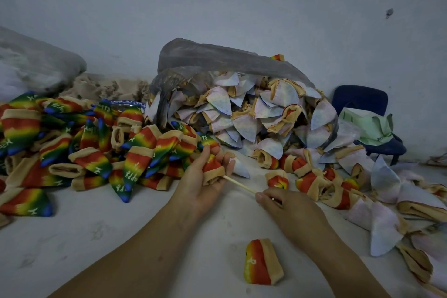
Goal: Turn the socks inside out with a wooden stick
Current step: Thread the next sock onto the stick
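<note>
Left hand: your left hand [205, 176] is gripping one sock [212, 168], the fingers curled round its red band and the beige cuff facing your other hand.
Right hand: your right hand [278, 203] is pinching the near end of the wooden stick [239, 184], fingers clenched on it. The far tip is meeting the cuff opening; how deep it is going in, you cannot tell from here.
Sock position: it is sitting in your left palm, raised above the floor [121, 237], just in front of the rainbow pile [96, 143].
Handling, sock: it is looking soft, light and stretchy, so it is likely to bunch and slide along the stick. You are best taking hold at the thicker beige cuff and peeling back from there.
Handling, stick: it is looking thin and stiff. Pushing gently seems wise, since a hard shove may poke through the knit or bend the stick.
Stock: the pale pile [242, 116] is spilling out of a plastic bag [217, 55] beyond your hands.
Strays: a loose sock [262, 261] is lying on the floor between your forearms.
Surroundings: a blue chair [362, 104] is standing at the far right by the wall.
</note>
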`<control>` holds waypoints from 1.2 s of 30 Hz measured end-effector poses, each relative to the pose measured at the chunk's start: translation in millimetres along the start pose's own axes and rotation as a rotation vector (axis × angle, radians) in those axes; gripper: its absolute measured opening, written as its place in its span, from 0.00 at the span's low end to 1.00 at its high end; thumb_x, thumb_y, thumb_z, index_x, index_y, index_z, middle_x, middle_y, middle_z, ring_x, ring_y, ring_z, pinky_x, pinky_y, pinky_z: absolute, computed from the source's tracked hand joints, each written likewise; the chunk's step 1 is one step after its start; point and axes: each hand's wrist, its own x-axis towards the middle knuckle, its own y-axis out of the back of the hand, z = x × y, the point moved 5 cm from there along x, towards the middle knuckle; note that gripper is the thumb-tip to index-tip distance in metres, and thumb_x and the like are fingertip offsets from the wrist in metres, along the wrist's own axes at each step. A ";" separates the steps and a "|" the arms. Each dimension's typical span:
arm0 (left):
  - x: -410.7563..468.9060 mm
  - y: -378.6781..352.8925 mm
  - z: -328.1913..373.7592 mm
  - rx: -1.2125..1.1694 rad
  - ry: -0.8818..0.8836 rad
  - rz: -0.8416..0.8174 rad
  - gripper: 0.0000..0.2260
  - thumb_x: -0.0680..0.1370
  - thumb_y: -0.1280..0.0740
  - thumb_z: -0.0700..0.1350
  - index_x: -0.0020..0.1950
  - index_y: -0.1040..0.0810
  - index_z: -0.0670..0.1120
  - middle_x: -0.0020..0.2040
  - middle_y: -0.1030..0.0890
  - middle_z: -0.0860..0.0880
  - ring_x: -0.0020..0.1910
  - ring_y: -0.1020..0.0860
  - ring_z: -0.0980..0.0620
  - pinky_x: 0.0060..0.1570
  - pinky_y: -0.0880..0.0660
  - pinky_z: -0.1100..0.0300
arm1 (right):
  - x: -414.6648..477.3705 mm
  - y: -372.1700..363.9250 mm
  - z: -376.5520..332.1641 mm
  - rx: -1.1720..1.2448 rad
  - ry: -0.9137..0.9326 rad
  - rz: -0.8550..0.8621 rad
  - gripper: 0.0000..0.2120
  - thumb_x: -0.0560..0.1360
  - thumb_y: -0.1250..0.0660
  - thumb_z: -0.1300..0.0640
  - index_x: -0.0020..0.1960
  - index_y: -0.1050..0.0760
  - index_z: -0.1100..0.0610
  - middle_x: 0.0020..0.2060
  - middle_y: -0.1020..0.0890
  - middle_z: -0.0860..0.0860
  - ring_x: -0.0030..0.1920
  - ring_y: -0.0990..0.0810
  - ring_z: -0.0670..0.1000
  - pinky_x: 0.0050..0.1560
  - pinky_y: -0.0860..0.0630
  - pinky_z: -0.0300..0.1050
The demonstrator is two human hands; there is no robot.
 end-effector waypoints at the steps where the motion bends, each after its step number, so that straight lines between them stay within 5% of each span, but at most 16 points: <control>1: 0.7 -0.7 -1.3 -0.017 -0.002 -0.004 0.18 0.79 0.33 0.48 0.35 0.15 0.38 0.33 0.20 0.44 0.33 0.17 0.50 0.44 0.17 0.51 | -0.4 -0.7 -1.0 -0.002 0.006 0.003 0.14 0.79 0.45 0.39 0.47 0.24 0.44 0.33 0.23 0.46 0.35 0.26 0.44 0.33 0.32 0.42; 9: 1.9 -4.4 -7.0 -0.080 -0.017 0.008 0.07 0.69 0.27 0.42 0.35 0.22 0.40 0.24 0.35 0.50 0.22 0.30 0.57 0.33 0.20 0.59 | -1.6 -4.0 -10.7 -0.051 0.031 0.035 0.17 0.79 0.48 0.39 0.48 0.25 0.47 0.37 0.21 0.48 0.39 0.24 0.47 0.40 0.26 0.47; 14: -1.8 -11.4 -6.8 -0.077 -0.028 0.003 0.12 0.72 0.28 0.45 0.32 0.24 0.42 0.23 0.36 0.51 0.22 0.31 0.56 0.32 0.21 0.60 | -0.8 -6.7 -13.0 -0.009 0.034 0.041 0.16 0.79 0.48 0.40 0.49 0.25 0.46 0.39 0.20 0.46 0.40 0.24 0.47 0.41 0.26 0.47; 21: -0.8 -0.3 4.6 0.657 -0.245 0.118 0.15 0.78 0.31 0.52 0.32 0.20 0.50 0.32 0.20 0.49 0.39 0.23 0.51 0.42 0.26 0.57 | 0.2 -1.9 -9.1 0.035 0.022 0.041 0.17 0.78 0.47 0.39 0.48 0.23 0.46 0.41 0.18 0.45 0.42 0.22 0.45 0.44 0.23 0.48; 26: -3.4 -1.2 13.7 0.939 -0.294 0.216 0.16 0.76 0.32 0.58 0.35 0.27 0.48 0.25 0.29 0.52 0.25 0.31 0.54 0.27 0.34 0.63 | -0.4 -0.1 -8.2 0.079 0.020 0.039 0.16 0.79 0.46 0.40 0.47 0.23 0.46 0.42 0.17 0.45 0.43 0.21 0.45 0.45 0.23 0.48; 36: -11.0 -4.7 11.6 0.551 -0.261 0.184 0.23 0.77 0.31 0.54 0.22 0.28 0.51 0.24 0.36 0.52 0.21 0.40 0.56 0.23 0.44 0.63 | -0.4 -3.1 -11.5 0.195 0.014 -0.022 0.14 0.78 0.44 0.40 0.40 0.25 0.43 0.38 0.19 0.39 0.40 0.22 0.40 0.43 0.24 0.44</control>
